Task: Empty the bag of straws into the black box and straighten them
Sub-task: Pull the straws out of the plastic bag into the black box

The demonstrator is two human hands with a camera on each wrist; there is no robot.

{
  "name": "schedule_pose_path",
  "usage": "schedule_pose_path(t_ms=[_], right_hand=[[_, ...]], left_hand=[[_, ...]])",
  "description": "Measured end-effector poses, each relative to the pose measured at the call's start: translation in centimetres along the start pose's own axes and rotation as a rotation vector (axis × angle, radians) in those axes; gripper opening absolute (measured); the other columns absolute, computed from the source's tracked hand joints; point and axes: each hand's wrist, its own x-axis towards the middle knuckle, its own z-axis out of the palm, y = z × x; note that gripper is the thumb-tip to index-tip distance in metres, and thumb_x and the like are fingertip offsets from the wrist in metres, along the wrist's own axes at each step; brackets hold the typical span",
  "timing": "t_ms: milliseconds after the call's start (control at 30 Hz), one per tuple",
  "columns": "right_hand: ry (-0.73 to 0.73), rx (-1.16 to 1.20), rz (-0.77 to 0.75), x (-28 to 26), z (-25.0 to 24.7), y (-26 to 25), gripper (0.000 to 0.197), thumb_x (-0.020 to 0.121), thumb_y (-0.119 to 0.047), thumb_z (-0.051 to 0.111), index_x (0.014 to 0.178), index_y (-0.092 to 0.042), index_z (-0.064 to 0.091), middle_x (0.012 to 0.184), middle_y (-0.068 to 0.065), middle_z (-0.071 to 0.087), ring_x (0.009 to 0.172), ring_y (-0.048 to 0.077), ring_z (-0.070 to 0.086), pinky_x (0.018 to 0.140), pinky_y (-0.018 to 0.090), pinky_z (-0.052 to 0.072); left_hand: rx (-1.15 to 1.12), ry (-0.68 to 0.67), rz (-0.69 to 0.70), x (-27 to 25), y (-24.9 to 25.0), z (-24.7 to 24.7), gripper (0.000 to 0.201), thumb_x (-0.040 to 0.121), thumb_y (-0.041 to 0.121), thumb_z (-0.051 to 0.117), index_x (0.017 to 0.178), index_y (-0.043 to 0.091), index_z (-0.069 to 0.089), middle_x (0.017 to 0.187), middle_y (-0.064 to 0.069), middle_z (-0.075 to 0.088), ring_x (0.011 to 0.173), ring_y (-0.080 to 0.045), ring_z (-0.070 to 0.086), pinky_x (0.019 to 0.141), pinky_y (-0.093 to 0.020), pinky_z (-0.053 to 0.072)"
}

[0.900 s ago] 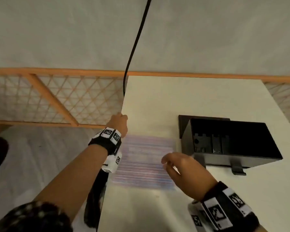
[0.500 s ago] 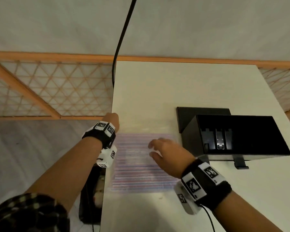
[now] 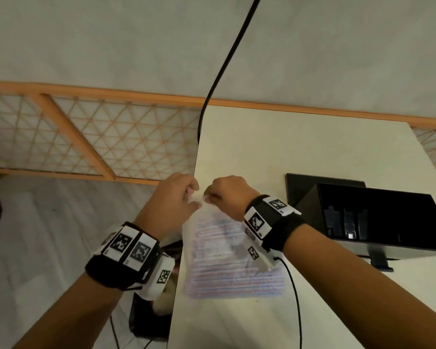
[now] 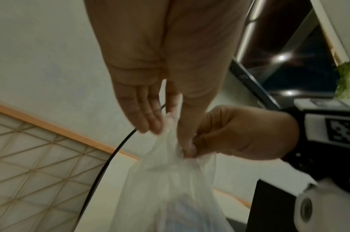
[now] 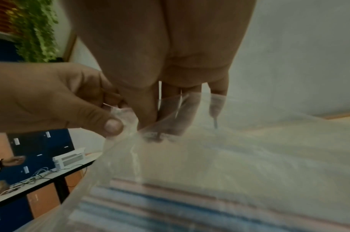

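Observation:
A clear plastic bag (image 3: 222,255) full of red, white and blue striped straws (image 3: 234,280) hangs tilted over the table's left edge, its lower end on the table. My left hand (image 3: 179,197) and right hand (image 3: 224,195) both pinch the bag's top corner, close together. In the left wrist view the left fingers (image 4: 150,119) hold the gathered plastic (image 4: 170,157) beside the right hand (image 4: 239,133). In the right wrist view the right fingers (image 5: 170,109) press into the film above the straws (image 5: 190,204). The black box (image 3: 378,222) stands open at the right.
The white table (image 3: 300,147) has its left edge directly under the bag. A black cable (image 3: 219,71) drops from above to the table's far left corner. A wooden lattice rail (image 3: 86,147) runs behind. A dark object (image 3: 149,318) sits on the floor left of the table.
The bag lay flat on the table with the hands at its sides; now both hands have come together at its top corner and raised that end.

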Motion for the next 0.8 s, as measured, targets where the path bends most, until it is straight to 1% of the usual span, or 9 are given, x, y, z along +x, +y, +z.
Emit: schedule_pose_path(t_ms=[67, 100, 167, 267, 433, 567, 667, 700, 800], right_hand=[[0.04, 0.023, -0.027, -1.3, -0.4, -0.6, 0.027, 0.093, -0.016, 0.044, 0.103, -0.013, 0.069, 0.105, 0.01, 0.067, 0.099, 0.031, 0.057, 0.088, 0.037, 0.04], [0.064, 0.036, -0.042, -2.0, -0.6, -0.9, 0.027, 0.092, -0.015, 0.045, 0.103, -0.013, 0.069, 0.105, 0.011, 0.067, 0.098, 0.032, 0.058, 0.088, 0.039, 0.044], [0.135, 0.058, -0.08, -3.3, -1.2, -1.5, 0.026, 0.091, -0.015, 0.047, 0.101, -0.012, 0.07, 0.101, 0.012, 0.067, 0.094, 0.032, 0.059, 0.085, 0.042, 0.046], [0.235, 0.083, -0.136, -5.6, -2.0, -1.8, 0.023, 0.091, -0.018, 0.051, 0.098, -0.013, 0.073, 0.093, 0.013, 0.066, 0.088, 0.03, 0.059, 0.08, 0.042, 0.047], [0.33, 0.067, -0.249, -10.6, -2.9, 0.9, 0.02, 0.089, -0.02, 0.057, 0.091, -0.014, 0.075, 0.083, 0.011, 0.067, 0.078, 0.027, 0.062, 0.07, 0.037, 0.047], [0.34, 0.027, -0.189, -15.2, -3.2, 5.4, 0.021, 0.086, -0.025, 0.058, 0.088, -0.013, 0.075, 0.077, 0.006, 0.067, 0.074, 0.024, 0.063, 0.066, 0.031, 0.047], [0.387, 0.047, -0.102, -18.7, -3.8, 9.0, 0.024, 0.082, -0.024, 0.059, 0.087, -0.008, 0.076, 0.076, 0.004, 0.067, 0.071, 0.021, 0.064, 0.07, 0.005, 0.038], [0.396, 0.042, -0.082, -19.7, -4.0, 9.9, 0.024, 0.081, -0.023, 0.059, 0.087, -0.007, 0.076, 0.076, 0.004, 0.068, 0.07, 0.021, 0.065, 0.071, 0.003, 0.037], [0.422, -0.007, -0.089, -21.2, -4.1, 11.7, 0.017, 0.081, -0.015, 0.064, 0.089, -0.007, 0.076, 0.079, 0.004, 0.069, 0.073, 0.021, 0.066, 0.07, 0.014, 0.045]], left_hand=[[0.024, -0.046, -0.044, -1.0, 0.9, -0.7, 0.039, 0.078, 0.027, 0.072, 0.113, 0.015, 0.059, 0.102, 0.002, 0.06, 0.084, -0.014, 0.058, 0.074, -0.025, 0.048], [0.062, -0.077, -0.041, -1.3, 1.6, -1.1, 0.041, 0.081, 0.037, 0.067, 0.114, 0.014, 0.06, 0.102, 0.001, 0.063, 0.085, -0.015, 0.059, 0.075, -0.029, 0.05], [0.155, -0.147, 0.007, -2.0, 2.9, -1.7, 0.044, 0.082, 0.046, 0.052, 0.099, 0.009, 0.068, 0.088, -0.005, 0.07, 0.074, -0.018, 0.061, 0.07, -0.038, 0.051], [0.226, -0.117, 0.06, -3.0, 4.8, -2.0, 0.03, 0.089, 0.029, 0.051, 0.086, 0.008, 0.072, 0.068, -0.01, 0.067, 0.059, -0.019, 0.056, 0.063, -0.041, 0.048], [0.139, 0.033, 0.223, -5.5, 6.5, -2.2, 0.048, 0.08, 0.035, 0.031, 0.078, 0.009, 0.071, 0.069, -0.006, 0.07, 0.066, -0.02, 0.063, 0.064, -0.045, 0.05], [0.058, 0.12, 0.189, -7.1, 7.2, -2.3, 0.031, 0.083, 0.02, 0.046, 0.082, 0.01, 0.074, 0.071, -0.005, 0.071, 0.068, -0.013, 0.06, 0.068, -0.035, 0.046], [0.016, 0.167, 0.131, -7.8, 7.4, -2.3, 0.018, 0.086, 0.005, 0.058, 0.087, 0.01, 0.076, 0.082, 0.0, 0.074, 0.083, -0.008, 0.061, 0.073, -0.023, 0.047], [0.014, 0.167, 0.119, -8.0, 7.5, -2.1, 0.019, 0.085, 0.001, 0.06, 0.088, 0.012, 0.076, 0.084, 0.002, 0.074, 0.085, -0.008, 0.061, 0.074, -0.022, 0.046], [0.046, 0.139, 0.101, -8.0, 7.7, -1.0, 0.018, 0.086, 0.003, 0.061, 0.088, 0.013, 0.076, 0.084, 0.002, 0.074, 0.086, -0.009, 0.06, 0.075, -0.026, 0.046]])
